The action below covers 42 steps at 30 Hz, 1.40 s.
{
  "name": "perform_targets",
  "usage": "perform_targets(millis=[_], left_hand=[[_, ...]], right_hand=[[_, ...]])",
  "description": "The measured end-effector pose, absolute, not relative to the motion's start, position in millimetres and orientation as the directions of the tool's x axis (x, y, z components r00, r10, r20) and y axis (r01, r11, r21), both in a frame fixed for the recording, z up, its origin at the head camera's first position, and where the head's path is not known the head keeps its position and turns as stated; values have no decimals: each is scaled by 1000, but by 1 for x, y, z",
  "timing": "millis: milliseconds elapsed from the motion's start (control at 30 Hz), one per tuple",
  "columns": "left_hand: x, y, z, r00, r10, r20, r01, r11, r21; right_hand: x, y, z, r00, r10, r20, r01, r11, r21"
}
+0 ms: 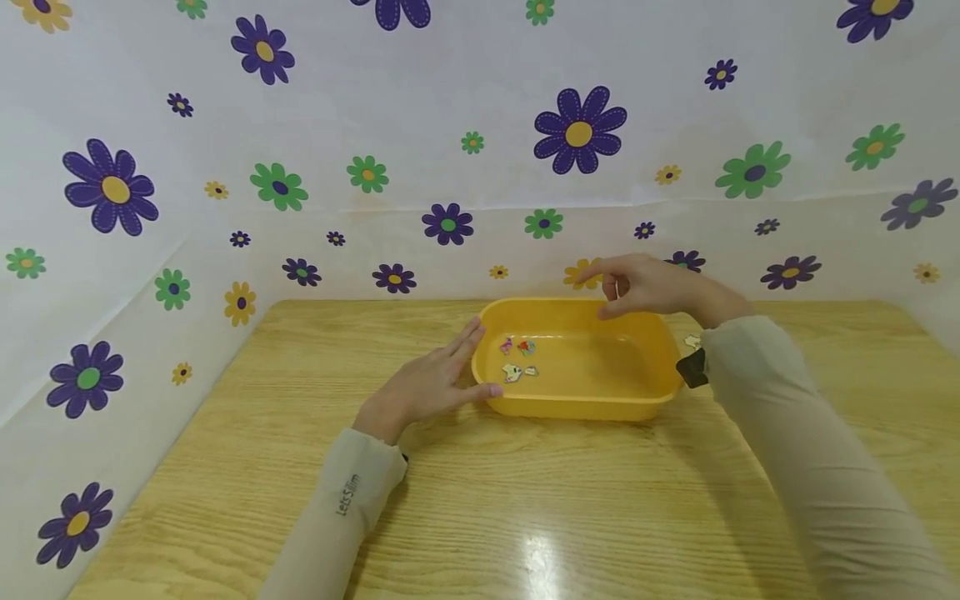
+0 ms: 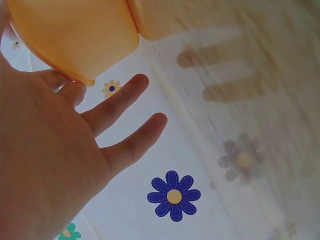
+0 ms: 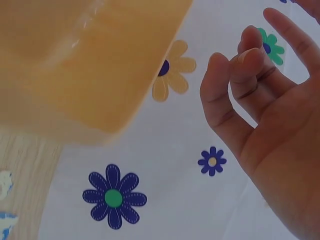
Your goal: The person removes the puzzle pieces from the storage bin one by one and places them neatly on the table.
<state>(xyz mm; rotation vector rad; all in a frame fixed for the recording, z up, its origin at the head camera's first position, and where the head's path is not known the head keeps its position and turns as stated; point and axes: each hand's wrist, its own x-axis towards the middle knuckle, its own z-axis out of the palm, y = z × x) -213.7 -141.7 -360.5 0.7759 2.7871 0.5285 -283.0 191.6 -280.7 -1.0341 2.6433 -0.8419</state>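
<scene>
A yellow plastic tub [image 1: 577,408] stands on the wooden table near the patterned backdrop. My left hand [image 1: 431,379] holds its left end, thumb on the front rim and fingers along the left side. In the left wrist view, some fingers bend at the tub's rim [image 2: 55,65] while two others stretch out free. Inside the tub, at the left, lie several small flat figures, among them a pale one [image 1: 512,373] and a red-and-blue one [image 1: 527,347]. Above the tub's back right part hangs my right hand [image 1: 645,282], fingers loosely bent, index pointing left, with nothing seen in it.
Outside the tub on the right, a small pale piece [image 1: 692,342] lies partly hidden by my right arm. The right wrist view shows blue-and-white pieces [image 3: 7,222] on the table. A white flowered sheet [image 1: 480,100] rises behind and beside the table [image 1: 465,517].
</scene>
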Motion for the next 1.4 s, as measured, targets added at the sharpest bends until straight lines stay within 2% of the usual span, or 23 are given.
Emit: perform_targets(millis=[300, 633, 1000, 1400], left_hand=[[-213, -145, -361, -849, 520, -96, 447, 802, 396], [-210, -145, -361, -843, 530, -96, 458, 800, 388], [-209, -144, -359, -841, 534, -82, 470, 798, 377], [-210, -144, -360, -834, 546, -80, 478, 788, 388]], right_hand=[[-283, 166, -289, -712, -702, 19, -593, 586, -553], [-289, 152, -301, -650, -759, 18, -640, 535, -552], [-295, 130, -320, -586, -808, -57, -634, 501, -589], [-299, 124, -343, -549, -825, -132, -611, 504, -610]])
